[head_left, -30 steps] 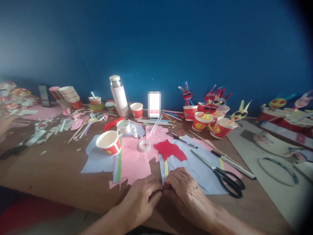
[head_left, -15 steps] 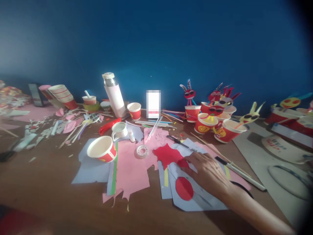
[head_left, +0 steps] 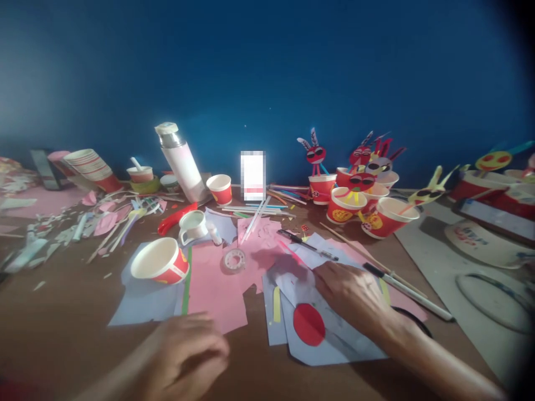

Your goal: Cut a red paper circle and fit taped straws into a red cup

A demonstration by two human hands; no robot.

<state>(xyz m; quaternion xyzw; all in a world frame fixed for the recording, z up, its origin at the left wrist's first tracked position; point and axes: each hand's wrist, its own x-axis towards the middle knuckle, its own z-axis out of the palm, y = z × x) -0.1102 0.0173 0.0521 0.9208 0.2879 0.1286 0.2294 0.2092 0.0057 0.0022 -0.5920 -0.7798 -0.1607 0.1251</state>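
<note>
My right hand (head_left: 349, 287) is closed on red paper (head_left: 295, 252), held nearly edge-on so that only a thin strip shows. Its shadow falls over the pale blue sheets (head_left: 346, 352) beneath. A red paper circle (head_left: 309, 324) lies flat on those sheets, just below the hand. My left hand (head_left: 194, 353), a little blurred, is over the near part of the table with its fingers curled in; nothing shows in it. Beyond it lies a pink sheet (head_left: 215, 284). A tape roll (head_left: 234, 260) rests on pink paper between the hands.
An empty paper cup (head_left: 161, 262), a white mug (head_left: 193, 225) and a flask (head_left: 184, 167) stand left of centre. A black pen (head_left: 307, 243) and a capped marker (head_left: 409, 292) lie around my right hand. Cups with paper figures (head_left: 346, 203) stand at the back right.
The red paper lay flat under my right hand before; now it is lifted and turned edge-on. My left hand has come into view at the bottom. The view has shifted slightly.
</note>
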